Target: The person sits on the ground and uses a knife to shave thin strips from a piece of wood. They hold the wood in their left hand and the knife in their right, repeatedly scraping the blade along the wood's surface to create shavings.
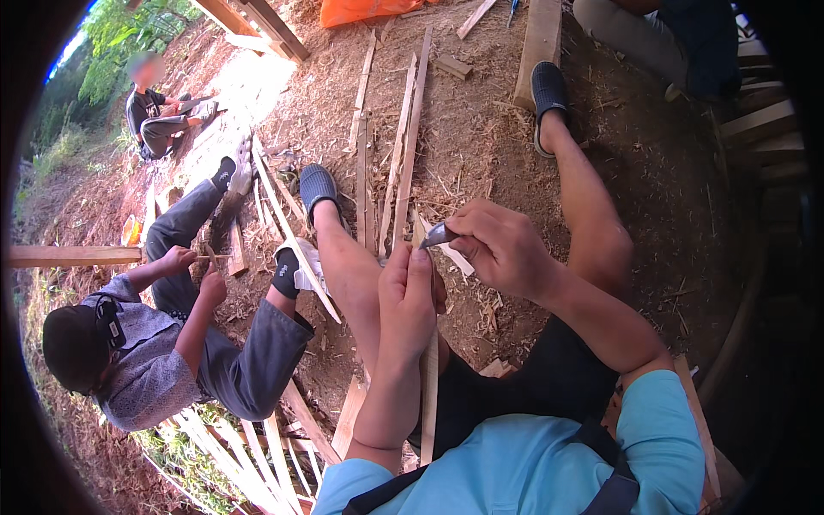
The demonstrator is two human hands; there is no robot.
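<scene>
My left hand (408, 292) is closed around a thin wooden strip (429, 399), which runs from my lap up past the fingers. The strip's upper end pokes out above the left thumb. In my right hand (506, 249) is a small knife (439, 235) with a short dark blade. The fingers wrap its handle and hide most of it. The blade's point touches or nearly touches the strip beside my left thumb tip.
Long wooden strips (412, 129) and shavings lie on the dirt ahead of my feet. A person in a black cap (77, 348) sits at my left, working a small stick. Another person (154, 112) sits farther off. A plank (541, 51) lies near my right shoe.
</scene>
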